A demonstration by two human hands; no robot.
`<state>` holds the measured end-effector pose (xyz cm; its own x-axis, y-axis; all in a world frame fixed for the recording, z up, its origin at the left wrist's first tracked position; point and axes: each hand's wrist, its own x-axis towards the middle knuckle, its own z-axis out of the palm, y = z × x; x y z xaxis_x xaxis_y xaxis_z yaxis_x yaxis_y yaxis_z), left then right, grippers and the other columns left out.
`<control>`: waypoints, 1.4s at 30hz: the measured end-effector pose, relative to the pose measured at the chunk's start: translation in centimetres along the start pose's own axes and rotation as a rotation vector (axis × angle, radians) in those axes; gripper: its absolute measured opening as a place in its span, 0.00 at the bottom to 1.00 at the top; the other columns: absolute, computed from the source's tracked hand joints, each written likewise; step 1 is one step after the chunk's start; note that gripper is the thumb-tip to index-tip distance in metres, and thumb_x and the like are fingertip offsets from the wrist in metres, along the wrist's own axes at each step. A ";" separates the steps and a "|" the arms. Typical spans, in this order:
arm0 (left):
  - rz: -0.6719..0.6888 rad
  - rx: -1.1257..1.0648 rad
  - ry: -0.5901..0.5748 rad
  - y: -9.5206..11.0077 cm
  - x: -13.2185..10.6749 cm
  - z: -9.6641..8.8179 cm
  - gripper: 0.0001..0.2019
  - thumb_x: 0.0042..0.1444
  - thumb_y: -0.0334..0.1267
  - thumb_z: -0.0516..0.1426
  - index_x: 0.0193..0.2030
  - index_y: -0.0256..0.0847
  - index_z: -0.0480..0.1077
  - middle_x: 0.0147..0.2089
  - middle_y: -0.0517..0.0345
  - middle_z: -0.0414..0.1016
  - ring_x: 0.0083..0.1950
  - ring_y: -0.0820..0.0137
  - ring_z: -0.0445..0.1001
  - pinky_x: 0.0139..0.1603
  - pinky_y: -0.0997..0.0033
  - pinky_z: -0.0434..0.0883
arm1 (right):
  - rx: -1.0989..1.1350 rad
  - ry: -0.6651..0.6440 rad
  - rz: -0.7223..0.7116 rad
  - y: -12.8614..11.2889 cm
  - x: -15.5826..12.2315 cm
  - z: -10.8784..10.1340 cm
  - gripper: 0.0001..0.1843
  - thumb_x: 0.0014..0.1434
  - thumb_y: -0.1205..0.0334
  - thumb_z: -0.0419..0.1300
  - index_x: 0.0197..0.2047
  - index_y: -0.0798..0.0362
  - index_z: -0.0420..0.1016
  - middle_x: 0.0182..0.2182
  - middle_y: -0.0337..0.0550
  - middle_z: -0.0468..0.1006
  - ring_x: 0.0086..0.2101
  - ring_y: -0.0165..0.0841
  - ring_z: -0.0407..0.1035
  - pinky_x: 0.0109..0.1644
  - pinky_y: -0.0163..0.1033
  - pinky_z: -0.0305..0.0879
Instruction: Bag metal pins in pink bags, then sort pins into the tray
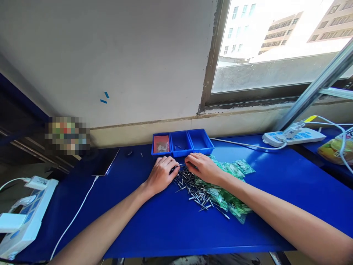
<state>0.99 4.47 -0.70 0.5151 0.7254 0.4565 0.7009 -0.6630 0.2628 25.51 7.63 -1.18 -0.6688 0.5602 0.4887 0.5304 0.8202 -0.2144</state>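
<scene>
My left hand point(162, 173) and my right hand point(202, 167) rest side by side on the blue table point(165, 224), fingers curled together. Between their fingertips they pinch a thin metal pin point(180, 165). Right below lies a heap of small metal pins point(193, 187), partly on top of several small green plastic bags point(230, 184). Just beyond the hands stand three joined blue bins point(182, 142): the left one holds a red packet, the middle one a few small parts, and the right one looks bare.
A dark tablet point(103, 161) lies at the back left with a white cable point(74, 217) running forward. White power strips sit at the left edge point(26, 217) and at the back right point(293, 136). A yellow packet point(332, 151) lies far right. Wall and window stand behind.
</scene>
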 end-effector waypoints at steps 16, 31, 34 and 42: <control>-0.002 0.001 0.006 0.0 0.0 0.1 0.07 0.74 0.40 0.55 0.48 0.44 0.74 0.48 0.56 0.79 0.50 0.63 0.75 0.53 0.58 0.66 | -0.013 -0.026 0.011 0.1 -0.1 0.1 0.07 0.77 0.62 0.51 0.47 0.51 0.70 0.38 0.44 0.76 0.37 0.37 0.68 0.45 0.43 0.61; -0.003 0.013 0.002 -0.1 0.0 0.1 0.07 0.74 0.40 0.55 0.48 0.44 0.74 0.48 0.56 0.79 0.49 0.63 0.74 0.53 0.58 0.67 | 0.003 -0.024 0.013 0.1 -0.1 0.2 0.07 0.77 0.62 0.51 0.47 0.50 0.69 0.38 0.45 0.77 0.37 0.37 0.69 0.45 0.43 0.62; -0.001 0.008 0.004 0.0 -0.1 0.1 0.08 0.74 0.41 0.55 0.47 0.44 0.75 0.47 0.56 0.79 0.49 0.63 0.74 0.53 0.58 0.67 | -0.003 -0.017 0.015 0.0 0.0 0.1 0.07 0.76 0.62 0.52 0.47 0.50 0.70 0.38 0.44 0.77 0.37 0.37 0.69 0.45 0.43 0.62; -0.003 0.002 0.000 0.0 -0.1 0.1 0.08 0.75 0.41 0.54 0.48 0.44 0.74 0.48 0.55 0.79 0.50 0.63 0.74 0.54 0.57 0.67 | -0.005 -0.022 0.015 0.0 0.0 0.0 0.08 0.76 0.61 0.52 0.47 0.50 0.71 0.37 0.44 0.77 0.36 0.37 0.69 0.45 0.43 0.62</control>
<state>0.98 4.48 -0.81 0.5129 0.7272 0.4562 0.7034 -0.6607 0.2623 25.53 7.62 -1.23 -0.6720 0.5750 0.4667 0.5429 0.8111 -0.2175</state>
